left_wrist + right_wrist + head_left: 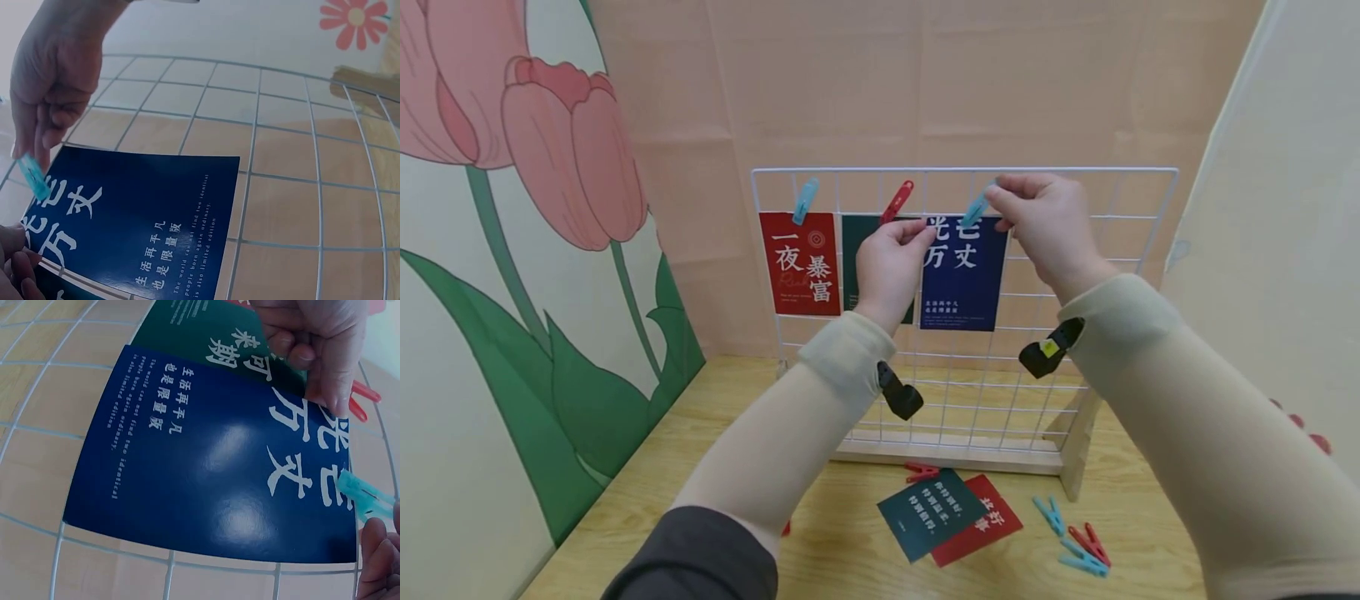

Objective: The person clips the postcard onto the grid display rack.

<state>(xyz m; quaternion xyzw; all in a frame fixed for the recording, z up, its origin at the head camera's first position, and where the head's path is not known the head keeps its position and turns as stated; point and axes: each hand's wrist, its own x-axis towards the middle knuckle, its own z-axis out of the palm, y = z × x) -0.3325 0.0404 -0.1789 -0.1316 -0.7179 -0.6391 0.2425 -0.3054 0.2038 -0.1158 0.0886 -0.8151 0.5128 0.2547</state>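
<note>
A dark blue card [964, 283] with white characters hangs against the white wire grid [1030, 312]. My left hand [889, 271] pinches its upper left corner. With thumb and fingers my right hand [1054, 227] grips a light blue clothespin [364, 492], whose tip sits over the card's top edge. Left of it a green card [851, 258], partly hidden behind my left hand, hangs under a red clothespin [898, 200]. A red card [797, 279] hangs at the far left under another light blue clothespin [806, 202].
On the wooden table before the grid lie a green card [925, 521] overlapping a red card [977, 542]. A red clothespin [921, 472] lies behind them. To their right are light blue clothespins [1051, 515] and a red clothespin [1093, 546]. A wooden foot [1081, 446] supports the grid.
</note>
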